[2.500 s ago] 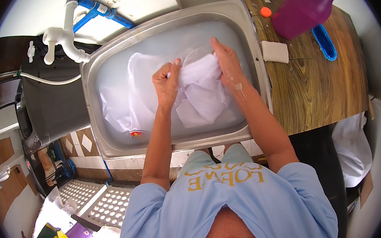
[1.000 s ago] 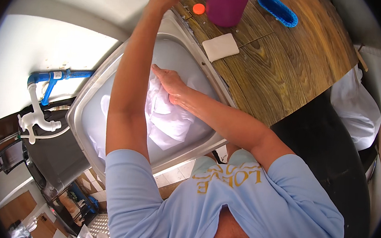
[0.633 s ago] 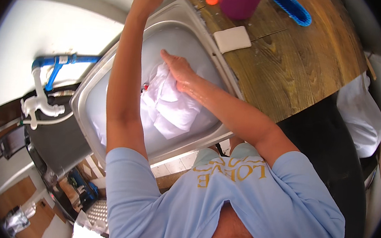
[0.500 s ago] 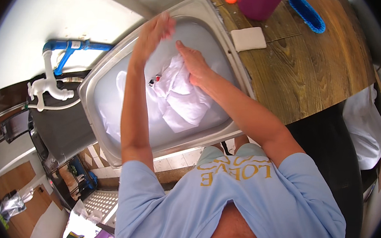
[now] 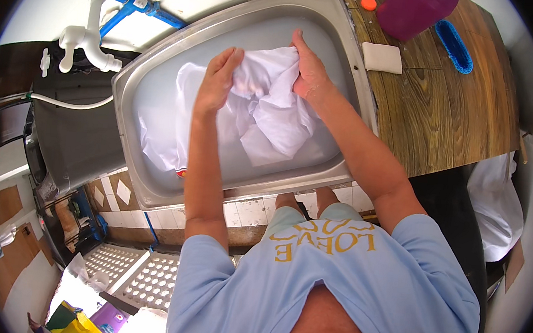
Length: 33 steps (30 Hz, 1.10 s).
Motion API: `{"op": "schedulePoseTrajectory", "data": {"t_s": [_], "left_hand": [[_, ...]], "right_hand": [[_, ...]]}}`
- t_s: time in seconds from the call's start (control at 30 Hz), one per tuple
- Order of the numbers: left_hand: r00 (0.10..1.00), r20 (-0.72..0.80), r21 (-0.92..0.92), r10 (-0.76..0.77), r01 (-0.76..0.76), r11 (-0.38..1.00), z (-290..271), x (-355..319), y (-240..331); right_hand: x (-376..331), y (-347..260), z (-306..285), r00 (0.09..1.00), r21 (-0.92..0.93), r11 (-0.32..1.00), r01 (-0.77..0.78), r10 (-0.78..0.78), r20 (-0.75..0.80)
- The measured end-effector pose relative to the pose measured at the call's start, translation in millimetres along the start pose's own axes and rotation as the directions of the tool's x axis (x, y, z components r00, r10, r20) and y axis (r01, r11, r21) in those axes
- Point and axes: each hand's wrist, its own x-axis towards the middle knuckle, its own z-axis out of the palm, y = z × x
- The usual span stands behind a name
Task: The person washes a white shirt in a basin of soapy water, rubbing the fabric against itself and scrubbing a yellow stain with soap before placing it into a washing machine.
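A wet white cloth garment [image 5: 278,120] lies bunched in a metal sink basin [image 5: 129,154] of cloudy water, part of it spread toward the basin's left end. My left hand [image 5: 217,81] is closed on the cloth's upper left edge, its fingers partly behind the fabric. At the upper right edge, my right hand [image 5: 311,72] grips the same cloth with the thumb pointing up. Between the two hands the fabric is stretched. A small red patch shows near the basin's front rim, beside my left forearm.
Right of the basin, a wooden counter [image 5: 442,112] bears a bar of pale soap [image 5: 382,58], a blue brush [image 5: 454,46], an orange cap [image 5: 369,3] and a purple container [image 5: 413,14]. A white tap [image 5: 90,46] on blue pipe [image 5: 131,5] stands at the left.
My left hand has come down from above the basin and taken hold of the cloth. My right hand now holds the cloth's upper edge. The cloth's upper part is raised and spread between them.
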Motion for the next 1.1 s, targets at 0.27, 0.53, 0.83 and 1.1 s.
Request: {"op": "schedulePoseTrajectory", "data": {"t_s": [0.27,0.53,0.83,1.1], "left_hand": [[0.547,0.164,0.802,0.821,-0.559,0.212,126.2,16.8,-49.8],[0.616,0.119,0.804,0.779,-0.520,0.288,111.7,48.3,-41.6],[0.842,-0.282,0.686,0.459,-0.158,0.711,34.5,68.8,-22.2],[0.948,-0.103,0.785,0.303,-0.109,0.609,-9.1,25.1,-60.4]], "right_hand": [[36.8,-2.3,-59.6,0.819,-0.165,0.986,-0.009,0.102,0.565],[30.5,7.8,-44.3,0.917,0.232,0.971,-0.050,-0.048,0.395],[31.9,-2.1,-28.6,0.993,-0.097,0.995,0.012,-0.024,-0.115],[58.8,-5.3,-54.0,0.725,-0.894,-0.298,0.334,-0.525,0.446]]}}
